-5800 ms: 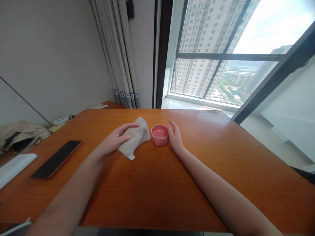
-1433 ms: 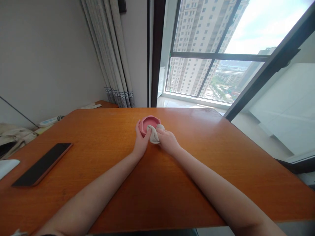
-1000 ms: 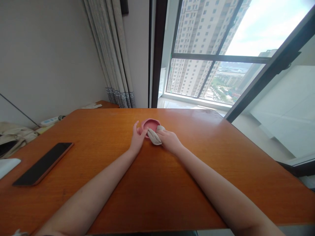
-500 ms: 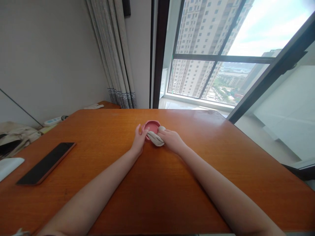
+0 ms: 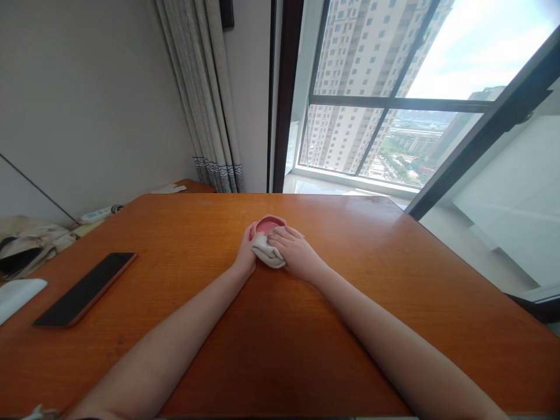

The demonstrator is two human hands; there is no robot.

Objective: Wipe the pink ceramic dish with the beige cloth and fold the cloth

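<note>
Clasping the pink dish (image 5: 269, 224) from the left, far-centre on the table (image 5: 359, 251), that's my left hand (image 5: 246, 252); my right hand (image 5: 296, 252), fingers together, clamps the pale cloth (image 5: 268, 253) against its near side.

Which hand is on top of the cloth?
The right hand: its fingers lie over the white cloth at the near rim of the pink dish. The left hand instead grips the dish's left side.
</note>
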